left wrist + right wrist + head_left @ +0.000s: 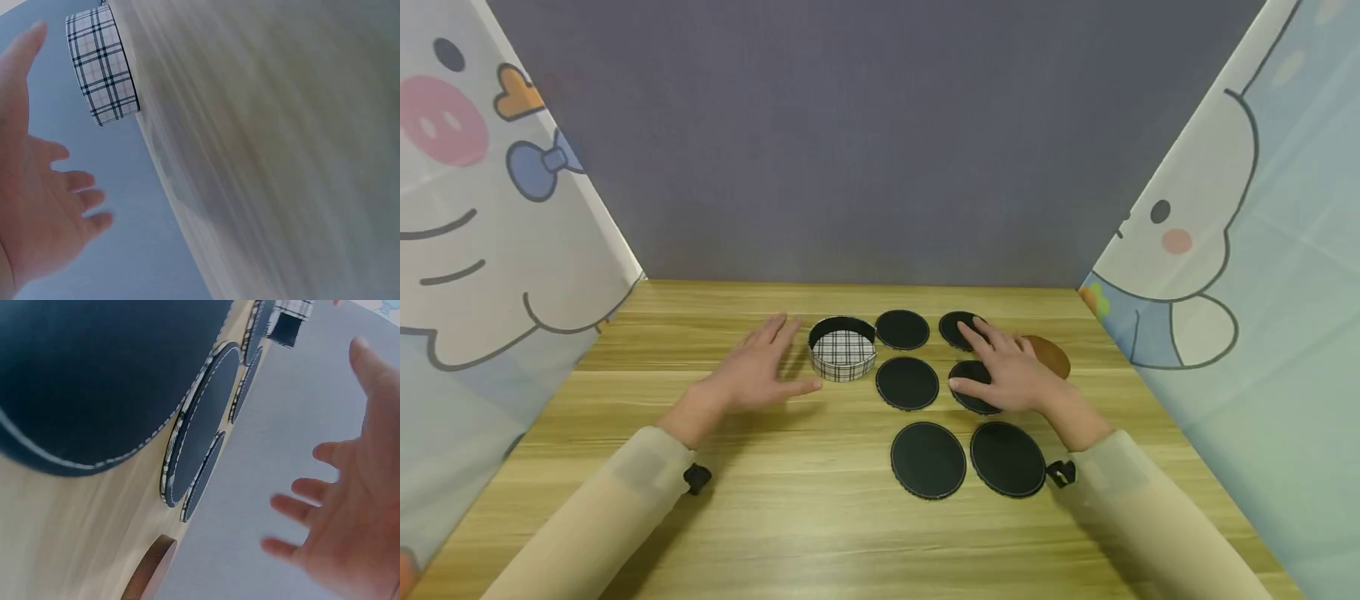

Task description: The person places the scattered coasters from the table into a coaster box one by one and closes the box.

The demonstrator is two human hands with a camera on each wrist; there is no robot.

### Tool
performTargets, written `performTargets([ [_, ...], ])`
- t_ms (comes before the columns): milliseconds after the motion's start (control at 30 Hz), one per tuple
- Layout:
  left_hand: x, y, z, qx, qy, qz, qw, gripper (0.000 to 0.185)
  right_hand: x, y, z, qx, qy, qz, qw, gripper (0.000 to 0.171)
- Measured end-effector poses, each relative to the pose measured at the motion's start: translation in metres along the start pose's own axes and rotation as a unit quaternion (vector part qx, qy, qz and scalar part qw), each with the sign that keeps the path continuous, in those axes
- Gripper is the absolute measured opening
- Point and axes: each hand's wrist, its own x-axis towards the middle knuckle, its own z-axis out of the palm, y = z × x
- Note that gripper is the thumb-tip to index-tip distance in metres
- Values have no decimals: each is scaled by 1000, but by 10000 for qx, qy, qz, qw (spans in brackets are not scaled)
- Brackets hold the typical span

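Note:
A round coaster holder [842,369], white with a dark plaid pattern and a black inner wall, stands at the middle of the wooden table. My left hand [756,367] hovers just left of it, fingers spread and apart from its wall. To the right, several round black coasters with stitched rims lie flat, such as this front one [928,460]. Over the right-hand coasters [967,375] hangs my right hand [1011,371], fingers extended, holding nothing; it partly covers two of them. A brown round piece [1051,357] lies beyond that hand, partly hidden by it.
The wooden table [760,517] ends at a dark grey panel [865,167] at the back. Cartoon-printed cloth walls stand on the left [535,275] and right [1285,400]. Black straps hang at both wrists.

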Motion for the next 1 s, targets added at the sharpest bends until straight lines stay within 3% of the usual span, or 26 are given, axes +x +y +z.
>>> performTargets([
  [200,15,-2,4,-1290,-61,-30,9916,120,-18,9,-8,1087,92,-483,9929,61],
  [300,27,-4,8,-1755,-179,174,9842,119,-32,19,-11,1642,-201,-764,9833,38],
  [400,39,-6,12,-2122,-405,230,9761,122,-46,30,-11,2157,-740,-813,9703,30],
  [533,51,-6,13,-2100,-701,122,9751,129,-62,39,-10,2530,-1264,-747,9563,33],
  [633,57,-7,12,-1978,-810,119,9768,128,-71,42,-7,2645,-1404,-679,9517,38],
  [867,63,-11,12,-2160,-916,24,9721,122,-77,47,4,2638,-1434,-592,9520,48],
  [1000,65,-10,14,-2109,-880,4,9735,120,-77,47,9,2580,-1447,-609,9533,51],
])
